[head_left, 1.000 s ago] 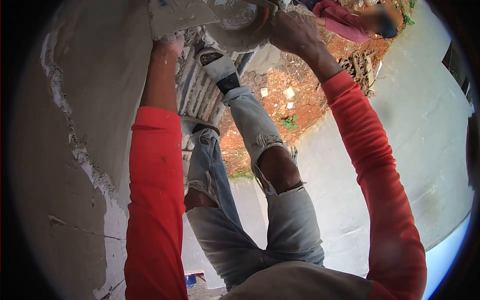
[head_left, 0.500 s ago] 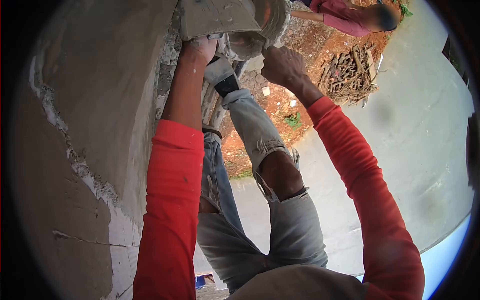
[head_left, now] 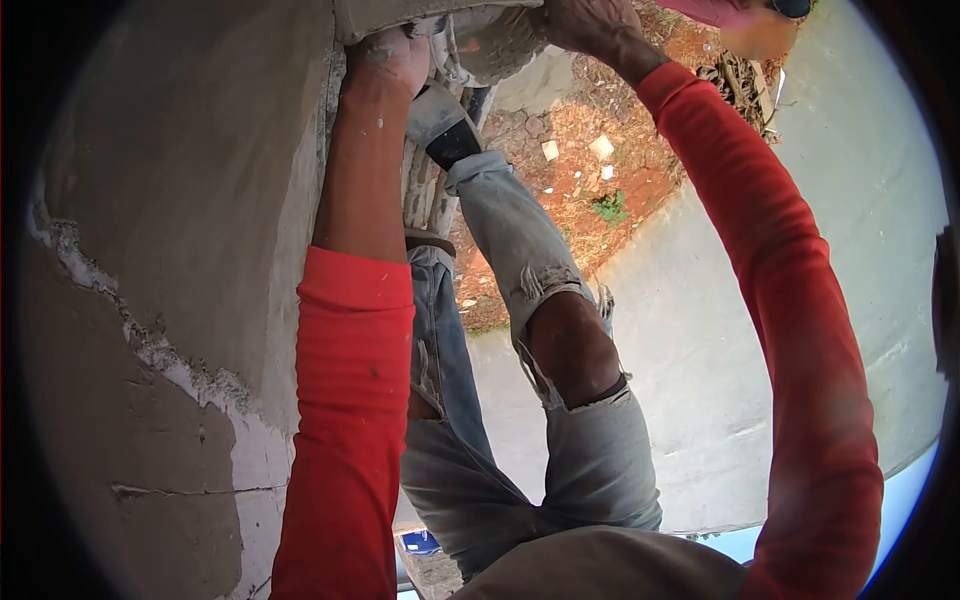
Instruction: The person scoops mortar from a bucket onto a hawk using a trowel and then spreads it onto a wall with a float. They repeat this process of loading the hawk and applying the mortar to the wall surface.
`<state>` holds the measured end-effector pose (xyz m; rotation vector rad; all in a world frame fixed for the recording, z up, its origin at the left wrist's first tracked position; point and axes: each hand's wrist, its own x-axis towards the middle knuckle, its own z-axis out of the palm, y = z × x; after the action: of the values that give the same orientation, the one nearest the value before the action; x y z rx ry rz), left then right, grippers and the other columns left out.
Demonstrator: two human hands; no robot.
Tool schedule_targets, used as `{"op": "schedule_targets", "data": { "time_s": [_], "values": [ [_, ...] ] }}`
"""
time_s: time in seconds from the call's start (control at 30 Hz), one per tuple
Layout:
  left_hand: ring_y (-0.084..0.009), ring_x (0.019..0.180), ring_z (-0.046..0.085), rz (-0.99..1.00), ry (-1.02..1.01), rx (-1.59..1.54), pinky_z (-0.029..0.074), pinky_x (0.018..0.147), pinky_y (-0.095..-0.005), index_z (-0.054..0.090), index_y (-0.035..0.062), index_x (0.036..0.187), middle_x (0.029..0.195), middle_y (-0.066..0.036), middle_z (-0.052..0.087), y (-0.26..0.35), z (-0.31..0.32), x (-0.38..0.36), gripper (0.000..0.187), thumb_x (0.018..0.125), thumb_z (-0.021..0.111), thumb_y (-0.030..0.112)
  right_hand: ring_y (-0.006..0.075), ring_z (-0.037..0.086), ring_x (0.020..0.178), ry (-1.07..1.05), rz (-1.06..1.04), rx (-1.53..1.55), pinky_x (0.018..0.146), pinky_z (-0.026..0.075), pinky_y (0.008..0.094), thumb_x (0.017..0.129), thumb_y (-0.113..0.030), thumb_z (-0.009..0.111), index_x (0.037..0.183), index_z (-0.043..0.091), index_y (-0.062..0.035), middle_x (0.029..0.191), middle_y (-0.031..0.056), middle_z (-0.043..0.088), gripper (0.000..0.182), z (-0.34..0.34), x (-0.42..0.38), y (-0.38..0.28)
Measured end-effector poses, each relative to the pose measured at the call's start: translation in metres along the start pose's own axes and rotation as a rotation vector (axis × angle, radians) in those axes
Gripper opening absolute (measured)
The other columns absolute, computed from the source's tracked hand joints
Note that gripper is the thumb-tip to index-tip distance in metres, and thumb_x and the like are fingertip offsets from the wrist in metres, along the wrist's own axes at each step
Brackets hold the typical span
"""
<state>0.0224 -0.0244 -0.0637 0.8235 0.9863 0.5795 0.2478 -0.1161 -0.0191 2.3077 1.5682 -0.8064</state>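
Observation:
At the top of the head view, my left hand (head_left: 393,58) is closed at the underside of a grey, mortar-coated plastering float (head_left: 385,14). The float's far part lies outside the frame. Beside it is a mortar-smeared bucket (head_left: 497,45), cut off by the top edge. My right hand (head_left: 590,22) is closed at the bucket's right side and appears to grip its rim; the fingertips are partly hidden. The bucket's opening is out of view.
A grey plastered wall (head_left: 190,180) with a rough broken edge (head_left: 150,345) rises on the left. My shoe (head_left: 440,125) rests on narrow poles (head_left: 420,195). Below lie reddish soil (head_left: 560,200), a stick pile (head_left: 745,90) and another person's pink sleeve (head_left: 705,8).
Both hands, the float and the bucket have shifted upward in view, partly out of frame. My right hand has also moved right. The stick pile and the other person sit higher.

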Motion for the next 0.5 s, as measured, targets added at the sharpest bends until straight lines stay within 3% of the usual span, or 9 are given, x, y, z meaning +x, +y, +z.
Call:
{"op": "schedule_targets", "data": {
  "time_s": [0.07, 0.13, 0.23, 0.4, 0.5],
  "values": [
    [-0.022, 0.112, 0.061, -0.177, 0.068, -0.555, 0.053, 0.095, -0.0353, 0.058, 0.0116, 0.133, 0.126, -0.006, 0.063, -0.005, 0.006, 0.0, 0.032, 0.106, 0.054, 0.028, 0.038, 0.072, 0.072, -0.076, -0.04, -0.014, 0.065, 0.055, 0.0508, 0.086, -0.031, 0.065, 0.081, 0.075, -0.0054, 0.076, 0.0187, 0.073, 0.028, 0.011, 0.005, 0.012],
    [-0.0167, 0.099, 0.063, -0.067, 0.119, -0.297, 0.055, 0.085, -0.0312, 0.06, 0.0133, 0.125, 0.113, -0.001, 0.065, -0.006, 0.014, 0.0, 0.026, 0.105, 0.057, 0.029, 0.0385, 0.073, 0.073, -0.15, -0.054, 0.013, 0.066, 0.055, 0.0508, 0.086, -0.035, 0.066, 0.082, 0.076, -0.005, 0.077, 0.0193, 0.073, 0.032, 0.014, 0.008, 0.022],
    [-0.0163, 0.098, 0.063, -0.153, 0.157, -0.699, 0.055, 0.085, -0.0329, 0.06, 0.0133, 0.124, 0.11, -0.002, 0.066, -0.001, 0.017, 0.005, 0.024, 0.106, 0.056, 0.029, 0.0396, 0.073, 0.076, -0.246, -0.067, 0.121, 0.067, 0.055, 0.0502, 0.087, -0.039, 0.067, 0.084, 0.077, -0.0031, 0.078, 0.0209, 0.074, 0.037, 0.014, 0.016, 0.031],
    [-0.0178, 0.099, 0.064, -0.13, 0.115, -0.69, 0.056, 0.087, -0.0329, 0.06, 0.0091, 0.124, 0.115, -0.004, 0.066, 0.004, 0.012, 0.008, 0.027, 0.106, 0.057, 0.029, 0.037, 0.072, 0.073, -0.259, -0.146, 0.317, 0.067, 0.055, 0.0467, 0.085, -0.041, 0.071, 0.09, 0.076, -0.0021, 0.079, 0.02, 0.074, 0.039, 0.026, 0.011, 0.03],
    [-0.021, 0.105, 0.064, -0.156, 0.113, -0.678, 0.054, 0.093, -0.0357, 0.062, 0.0082, 0.124, 0.118, -0.007, 0.067, 0.01, 0.009, 0.012, 0.031, 0.104, 0.058, 0.031, 0.0334, 0.069, 0.07, -0.25, -0.042, 0.723, 0.067, 0.054, 0.0446, 0.089, -0.03, 0.069, 0.1, 0.074, 0.0012, 0.079, 0.0187, 0.073, 0.033, 0.041, -0.006, 0.018]
  ]
}}
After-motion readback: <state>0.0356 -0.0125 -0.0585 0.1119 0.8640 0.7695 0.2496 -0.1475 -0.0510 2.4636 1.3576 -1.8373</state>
